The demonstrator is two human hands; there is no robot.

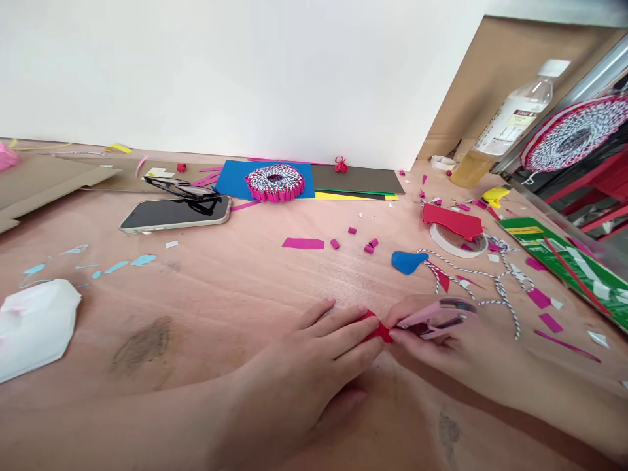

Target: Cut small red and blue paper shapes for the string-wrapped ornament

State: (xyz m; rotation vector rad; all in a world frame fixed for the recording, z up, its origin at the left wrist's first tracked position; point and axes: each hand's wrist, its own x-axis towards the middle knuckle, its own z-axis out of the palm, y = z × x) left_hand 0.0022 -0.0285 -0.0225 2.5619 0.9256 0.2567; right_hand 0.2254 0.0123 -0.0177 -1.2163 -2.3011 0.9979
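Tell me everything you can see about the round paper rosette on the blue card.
The paper rosette is a ring with a pleated magenta outer band. Its face is packed with black-and-white striped strands, probably twine, circling a dark center whose detail is too small to make out. It lies flat, its underside hidden, on the right part of a blue card, which is the only thing seen touching it.

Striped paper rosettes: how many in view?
2: one rosette on the blue card, another propped at far right beside the plastic bottle. More may lie out of view.
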